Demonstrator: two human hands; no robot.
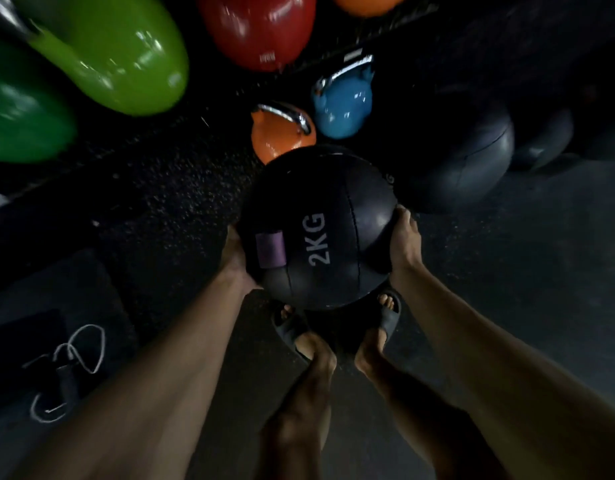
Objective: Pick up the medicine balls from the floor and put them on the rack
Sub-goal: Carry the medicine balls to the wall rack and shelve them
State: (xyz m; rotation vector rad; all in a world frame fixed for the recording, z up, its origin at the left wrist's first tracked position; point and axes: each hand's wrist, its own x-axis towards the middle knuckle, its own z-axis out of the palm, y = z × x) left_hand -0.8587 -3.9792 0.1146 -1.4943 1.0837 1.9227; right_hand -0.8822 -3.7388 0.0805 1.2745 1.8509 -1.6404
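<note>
**A:** Where is the ball at this moment?

**B:** The black medicine ball (320, 230), marked 2KG, is in the middle of the frame. It is off the floor (167, 202) and above the person's sandals (288, 327). The left hand (235, 252) holds its left side and the right hand (405, 240) holds its right side, so the ball is clamped between the two palms. The fingers are mostly hidden behind the ball, and I cannot say how far they reach under it.

**A:** Which step is this, in your opinion?

**B:** I judge it is the carrying to the rack. The rack itself I cannot make out, because the top of the frame shows only blurred coloured shapes.

**A:** How should one do it well?

**B:** Press equally with both hands, a little below the widest line of the ball, so it does not slip down onto the toes. Bring it close to the body before turning. The orange kettlebell (278, 136) and the blue kettlebell (344, 105) stand just beyond the ball, toward the upper middle, so it is better to step around them. A second dark ball (468, 157) lies right of the middle. It is probably the next one to collect.
</note>
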